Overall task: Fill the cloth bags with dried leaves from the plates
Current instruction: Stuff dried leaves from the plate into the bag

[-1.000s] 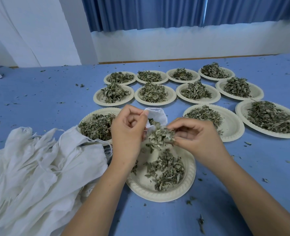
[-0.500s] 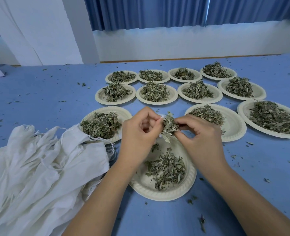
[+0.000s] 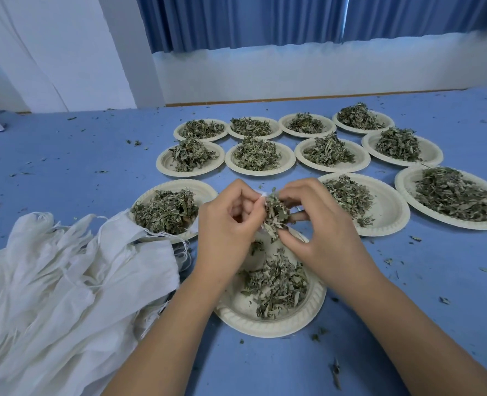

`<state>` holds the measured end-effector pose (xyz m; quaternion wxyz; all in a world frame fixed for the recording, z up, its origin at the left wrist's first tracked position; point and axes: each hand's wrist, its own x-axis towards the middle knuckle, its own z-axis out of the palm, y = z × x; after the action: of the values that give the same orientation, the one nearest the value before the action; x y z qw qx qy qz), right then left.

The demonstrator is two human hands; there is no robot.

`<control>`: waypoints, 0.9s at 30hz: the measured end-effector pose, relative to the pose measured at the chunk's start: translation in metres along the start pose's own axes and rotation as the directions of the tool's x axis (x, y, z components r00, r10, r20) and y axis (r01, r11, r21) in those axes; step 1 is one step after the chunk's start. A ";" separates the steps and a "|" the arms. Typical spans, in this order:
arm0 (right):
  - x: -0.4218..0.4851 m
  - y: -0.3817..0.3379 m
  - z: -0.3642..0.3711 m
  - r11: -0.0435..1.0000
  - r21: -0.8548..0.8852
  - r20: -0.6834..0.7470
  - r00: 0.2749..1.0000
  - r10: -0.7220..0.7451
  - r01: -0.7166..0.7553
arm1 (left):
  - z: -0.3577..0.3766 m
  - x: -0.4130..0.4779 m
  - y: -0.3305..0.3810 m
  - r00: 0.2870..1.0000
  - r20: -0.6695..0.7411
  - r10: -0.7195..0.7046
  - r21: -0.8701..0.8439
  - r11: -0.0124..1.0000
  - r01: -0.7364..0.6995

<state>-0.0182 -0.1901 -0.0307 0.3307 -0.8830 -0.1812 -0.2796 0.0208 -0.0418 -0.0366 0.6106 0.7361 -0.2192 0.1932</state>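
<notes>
A crumb-strewn blue desk (image 3: pixel 65 167) is backed by a white wall (image 3: pixel 293 70) and blue curtains (image 3: pixel 236 21). Plates (image 3: pixel 333 167) of leaves (image 3: pixel 256 152) are spread on it, with bags (image 3: pixel 51 281) heaped at left. Over the near plate (image 3: pixel 265 328), a mostly hidden bag (image 3: pixel 261 194) is pinched by the left hand (image 3: pixel 228 224), and a clump (image 3: pixel 275 215) is gripped in the right hand's (image 3: pixel 319 232) curled fingers (image 3: pixel 295 192).

I look into a plain workroom: a broad blue surface (image 3: pixel 65 167), blue curtains (image 3: pixel 236 21), a white wall (image 3: pixel 293 72), and rows of plates (image 3: pixel 160 162) heaped with dried leaves (image 3: pixel 256 152).
</notes>
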 end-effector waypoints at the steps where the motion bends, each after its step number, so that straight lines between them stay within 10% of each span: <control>1: 0.000 0.000 -0.002 1.000 0.020 0.014 1.000 -0.020 0.020 | 0.000 0.000 0.000 1.000 0.003 -0.005 0.000 1.000 0.005; 17: -0.002 0.002 0.012 0.993 -0.102 -0.128 0.989 -0.075 0.062 | 0.004 -0.005 0.002 0.987 0.163 0.014 0.000 1.000 -0.014; 27: -0.005 -0.004 0.006 0.972 0.233 0.001 1.000 -0.015 0.015 | 0.001 -0.001 0.001 0.998 -0.016 -0.056 -0.010 0.998 0.056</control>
<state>-0.0217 -0.1842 -0.0354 0.4294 -0.8372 -0.2198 -0.2575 0.0198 -0.0429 -0.0363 0.6210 0.7375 -0.1943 0.1811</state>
